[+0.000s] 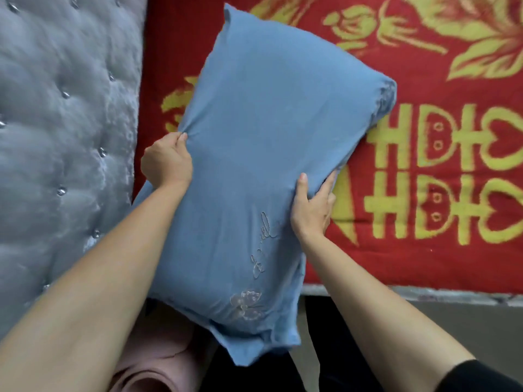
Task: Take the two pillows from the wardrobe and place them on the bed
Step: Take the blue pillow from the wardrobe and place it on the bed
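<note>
A blue pillow (260,154) with pale embroidery near its lower end hangs tilted over the near edge of the bed. The bed (424,171) is covered by a red blanket with yellow flowers and symbols. My left hand (167,162) pinches the pillow's left edge. On the right edge my right hand (311,207) grips the cloth, thumb on top. The pillow's far end lies over the blanket near the headboard; its near end hangs off the bed's side. No second pillow is in view.
A grey tufted headboard (65,137) with shiny buttons fills the left side. A pink rolled object (158,369) lies on the floor below the pillow. The bed's grey side edge (424,295) runs along the lower right.
</note>
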The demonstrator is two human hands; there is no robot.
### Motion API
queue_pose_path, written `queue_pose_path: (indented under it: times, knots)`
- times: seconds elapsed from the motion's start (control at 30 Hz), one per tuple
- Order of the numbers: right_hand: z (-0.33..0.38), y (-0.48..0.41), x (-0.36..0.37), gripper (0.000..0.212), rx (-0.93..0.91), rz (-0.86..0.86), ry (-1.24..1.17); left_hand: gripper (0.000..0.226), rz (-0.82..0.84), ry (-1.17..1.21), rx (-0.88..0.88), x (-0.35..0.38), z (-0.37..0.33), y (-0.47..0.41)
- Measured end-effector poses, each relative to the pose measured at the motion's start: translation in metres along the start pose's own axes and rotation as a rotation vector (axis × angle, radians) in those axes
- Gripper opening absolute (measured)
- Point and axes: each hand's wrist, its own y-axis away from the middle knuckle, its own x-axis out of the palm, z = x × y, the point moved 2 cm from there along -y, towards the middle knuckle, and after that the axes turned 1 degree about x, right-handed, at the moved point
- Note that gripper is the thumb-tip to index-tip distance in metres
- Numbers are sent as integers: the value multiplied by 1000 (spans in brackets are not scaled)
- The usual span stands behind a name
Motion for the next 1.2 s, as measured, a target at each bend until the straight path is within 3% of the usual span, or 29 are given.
queue_pose_path:
  times: [0.17, 0.37, 0.5, 0.63, 0.7, 0.77, 0.83, 0.97, 1.2]
  knots:
    - [97, -45, 20, 105, -288, 67, 75, 30, -64, 22, 25, -29, -8, -71]
    - [186, -95, 64, 102, -429, 83, 91, 34, -157, -41, 85, -52, -18, -162]
    - [217, -118, 100, 101, -469, 122, 51, 33, -218, -37, -1, -48, -15, -208]
    - [192, -131, 151, 100, -464, 347, 215, 28, -148, -32, 44, -8, 15, -210]
    - [152, -125, 178, 93, -455, 471, 416, 31, 50, -26, 118, 28, 39, -186]
    - [109, -112, 193, 86, -492, 470, 554, 44, 248, -175, 164, 61, 65, -148]
    - [84, -103, 199, 84, -531, 393, 539, 55, 243, -301, 202, 78, 86, -120]
    - [76, -100, 198, 83, -544, 330, 518, 68, 213, -334, 249, 85, 96, -108]
    - [51, -71, 187, 81, -617, 281, 569, 68, 141, -322, 224, 85, 94, -81]
